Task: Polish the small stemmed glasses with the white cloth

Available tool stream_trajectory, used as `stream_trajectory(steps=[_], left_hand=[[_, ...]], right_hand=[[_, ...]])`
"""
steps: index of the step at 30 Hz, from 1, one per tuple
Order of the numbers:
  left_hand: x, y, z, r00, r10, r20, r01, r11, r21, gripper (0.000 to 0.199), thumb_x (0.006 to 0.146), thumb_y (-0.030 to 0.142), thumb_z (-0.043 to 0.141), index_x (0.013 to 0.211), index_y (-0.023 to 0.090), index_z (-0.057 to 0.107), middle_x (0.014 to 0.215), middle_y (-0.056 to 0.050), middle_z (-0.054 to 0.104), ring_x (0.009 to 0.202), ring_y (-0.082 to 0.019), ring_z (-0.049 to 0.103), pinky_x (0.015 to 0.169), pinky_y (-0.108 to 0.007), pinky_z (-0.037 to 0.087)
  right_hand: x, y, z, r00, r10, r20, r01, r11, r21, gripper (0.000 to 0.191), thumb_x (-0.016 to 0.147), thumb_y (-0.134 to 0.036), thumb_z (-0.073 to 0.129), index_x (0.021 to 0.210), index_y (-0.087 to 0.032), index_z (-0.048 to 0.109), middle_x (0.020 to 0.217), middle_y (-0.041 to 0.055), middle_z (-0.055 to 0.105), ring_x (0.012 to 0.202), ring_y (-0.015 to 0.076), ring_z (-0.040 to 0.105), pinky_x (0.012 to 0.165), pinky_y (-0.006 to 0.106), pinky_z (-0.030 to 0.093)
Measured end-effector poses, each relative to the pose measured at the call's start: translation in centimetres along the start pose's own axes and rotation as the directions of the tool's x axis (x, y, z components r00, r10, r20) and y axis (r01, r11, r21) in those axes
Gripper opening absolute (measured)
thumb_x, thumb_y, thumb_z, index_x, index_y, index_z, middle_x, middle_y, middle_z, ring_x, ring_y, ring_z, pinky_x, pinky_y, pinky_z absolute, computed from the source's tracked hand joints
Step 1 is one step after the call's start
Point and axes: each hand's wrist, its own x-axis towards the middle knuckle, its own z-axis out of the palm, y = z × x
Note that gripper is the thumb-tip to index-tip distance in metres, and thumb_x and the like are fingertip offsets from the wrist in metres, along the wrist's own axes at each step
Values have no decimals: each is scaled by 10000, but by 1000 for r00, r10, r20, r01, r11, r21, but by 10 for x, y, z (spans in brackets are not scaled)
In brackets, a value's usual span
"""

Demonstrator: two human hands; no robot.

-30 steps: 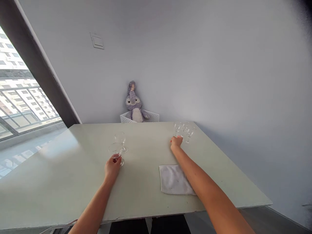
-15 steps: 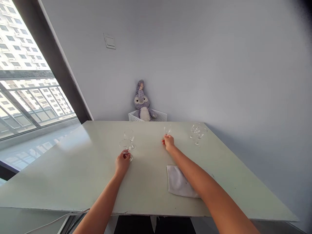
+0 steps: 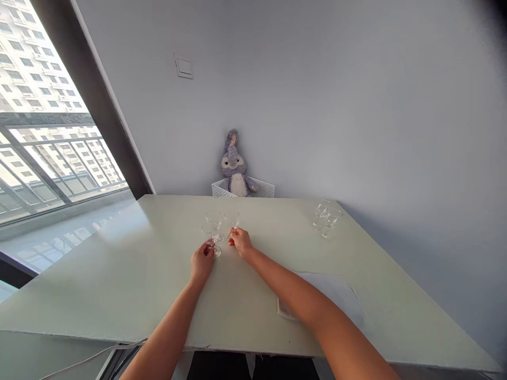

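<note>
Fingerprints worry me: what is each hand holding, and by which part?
Left hand: a stemmed glass, apparently by its stem. Right hand: another glass, also apparently by its stem.

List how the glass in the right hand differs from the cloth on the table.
The glass is clear; the cloth is whitish and opaque.
The glass is roughly upright; the cloth lies flat.
The glass is gripped by the right hand; the cloth rests on the table.
Both are partly hidden, one by fingers, one by forearm.
</note>
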Motion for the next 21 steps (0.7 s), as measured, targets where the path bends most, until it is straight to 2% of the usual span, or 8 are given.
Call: stream_trajectory(steps=[5, 8, 12, 14, 17, 19, 21], left_hand=[[3, 0, 2, 1000, 6, -7, -6, 1000, 8, 352, 713, 352, 469, 977, 187, 634, 679, -6, 629, 631, -158, 539, 594, -251, 380], [5, -2, 3, 1000, 21, -22, -20, 999, 27, 332, 718, 340, 462, 959, 191, 636, 682, -7, 619, 631, -159, 535, 606, -256, 386], [7, -5, 3, 997, 28, -70, -25, 999, 33, 301, 684, 220, 449, 925, 184, 625, 876, -42, 602, 735, -162, 548, 698, -267, 410], [7, -8, 2, 993, 16, -116, -11, 999, 44, 332, 648, 167, 451, 937, 186, 612, 968, -60, 554, 818, -174, 539, 758, -285, 409], [7, -14, -1, 979, -30, -202, 42, 998, 53, 361, 628, 162, 479, 963, 223, 598, 984, -57, 495, 893, -197, 516, 808, -330, 399], [8, -19, -2, 966, -72, -250, 81, 996, 24, 336, 643, 192, 489, 958, 245, 593, 975, -46, 476, 895, -197, 513, 814, -347, 395], [9, -22, -3, 956, -104, -275, 102, 995, -21, 316, 661, 224, 488, 961, 254, 582, 980, -39, 464, 889, -191, 508, 810, -349, 393]], right_hand=[[3, -2, 12, 1000, -2, 20, 2, 1000, 1, 84, 723, -237, 542, 771, -177, 577, 704, -13, 600, 526, 74, 540, 449, 167, 428], [1, -6, 19, 1000, 1, 27, -1, 1000, 7, 63, 706, -199, 543, 752, -173, 578, 772, 1, 614, 532, 72, 548, 451, 170, 430], [-9, -9, 11, 1000, 13, -20, -12, 999, 35, 224, 637, -110, 535, 844, -181, 580, 936, 21, 600, 517, 67, 560, 452, 190, 437], [-14, -9, -10, 995, 21, -93, -16, 998, 55, 279, 613, -91, 521, 871, -186, 566, 929, 17, 589, 508, 66, 559, 447, 191, 436], [-20, -9, -67, 957, 30, -289, -7, 997, 81, 236, 614, -94, 485, 831, -181, 521, 785, -11, 558, 489, 64, 536, 429, 179, 415], [-23, -10, -119, 885, 34, -464, 9, 996, 90, 215, 625, -97, 461, 821, -184, 474, 689, -38, 504, 461, 55, 494, 421, 169, 398], [-27, -13, -174, 778, 32, -627, 26, 996, 82, 238, 632, -100, 453, 851, -192, 438, 640, -59, 454, 434, 47, 440, 417, 162, 384]])
